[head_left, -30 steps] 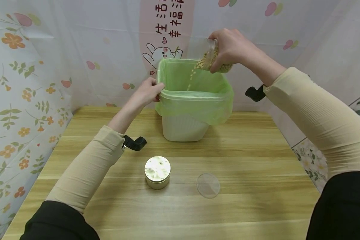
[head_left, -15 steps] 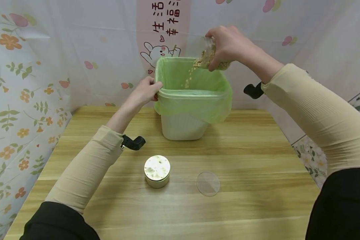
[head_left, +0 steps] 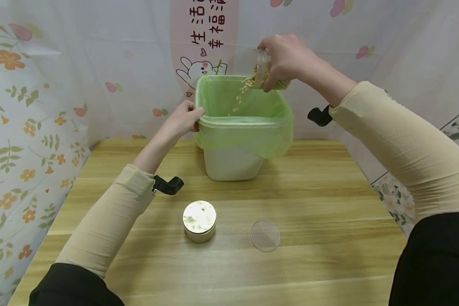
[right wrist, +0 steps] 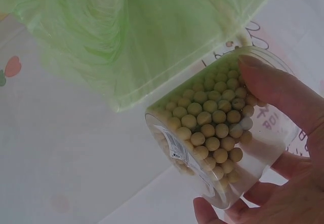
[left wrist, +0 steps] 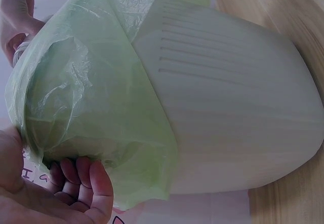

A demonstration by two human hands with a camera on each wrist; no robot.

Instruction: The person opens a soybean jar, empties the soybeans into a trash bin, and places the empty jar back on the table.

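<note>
My right hand [head_left: 288, 59] grips a clear jar [right wrist: 202, 133] tilted on its side over the bin, its open mouth to the left. Round yellowish beans [right wrist: 212, 117], like soybeans, partly fill the jar, and a stream of them [head_left: 241, 91] drops from its mouth inside the bin. The white bin [head_left: 233, 163] stands upright at the back of the table, lined with a green plastic bag [head_left: 248, 136] folded over its rim. At its left rim, my left hand [head_left: 185, 118] pinches bag and rim, the fingers curled under the edge in the left wrist view.
A round gold tin [head_left: 199, 222] with a shiny lid stands on the wooden table [head_left: 317, 238], front of centre. Right of it lies a clear round lid [head_left: 265, 236]. A printed cloth [head_left: 137, 51] hangs behind and along the left side.
Beans keep falling from the tilted jar into the bin. Both hands keep their holds; the whole view shifts slightly, with the jar and bin a little further left.
</note>
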